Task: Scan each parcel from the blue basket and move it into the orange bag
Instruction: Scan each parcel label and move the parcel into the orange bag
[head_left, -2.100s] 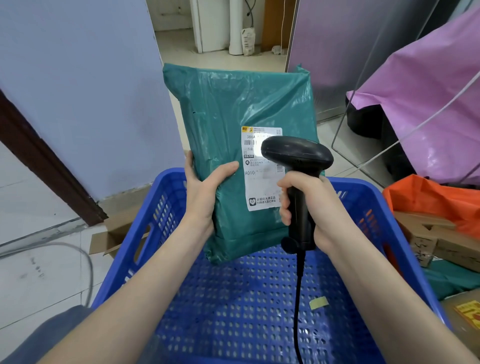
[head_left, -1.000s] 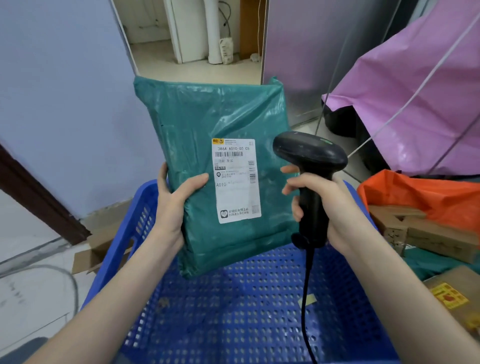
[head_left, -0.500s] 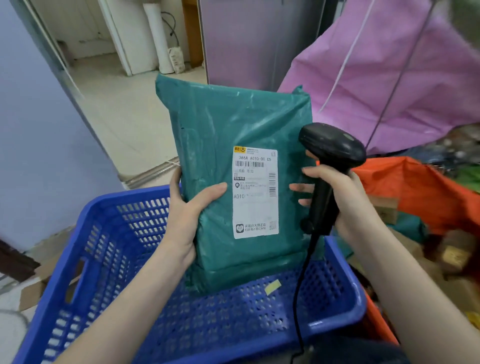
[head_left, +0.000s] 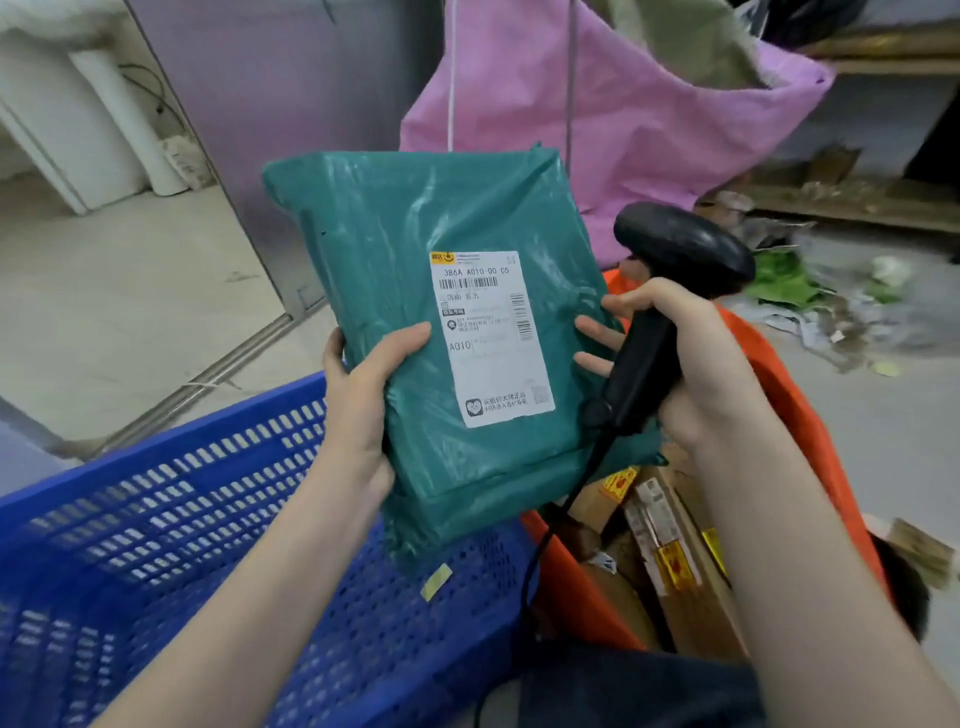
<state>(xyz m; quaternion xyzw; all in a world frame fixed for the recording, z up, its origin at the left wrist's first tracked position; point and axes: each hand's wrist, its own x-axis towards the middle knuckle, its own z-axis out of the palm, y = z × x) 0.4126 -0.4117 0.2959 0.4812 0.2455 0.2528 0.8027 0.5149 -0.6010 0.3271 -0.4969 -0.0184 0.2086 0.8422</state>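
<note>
Green parcel (head_left: 441, 322): plastic mailer, held upright and slightly tilted in the air, lower edge over the right end of the blue basket (head_left: 156, 545) and the near rim of the orange bag (head_left: 795, 415); white shipping label (head_left: 491, 338) on the front face, facing the camera, barcode near its top. Left hand (head_left: 363, 400): gripping the parcel's left edge, thumb laid across the front just beside the label, fingers curled round behind. Right hand (head_left: 701, 369): wrapped round the handle of a black barcode scanner (head_left: 670, 291), with three fingertips stretched out to touch the parcel's right edge; scanner head above the hand, just right of the parcel, black cable (head_left: 540, 551) trailing down between basket and bag. Blue basket: perforated plastic, lower left, a small yellowish scrap (head_left: 435, 582) lying on its floor under the parcel. Orange bag: open, lower right, touching the basket's right end, holding cardboard boxes (head_left: 670, 561) with yellow stickers. Pink bag (head_left: 623, 130): large, standing behind the parcel. Floor (head_left: 130, 291): pale tile, left; scattered litter at far right, blurred.
</note>
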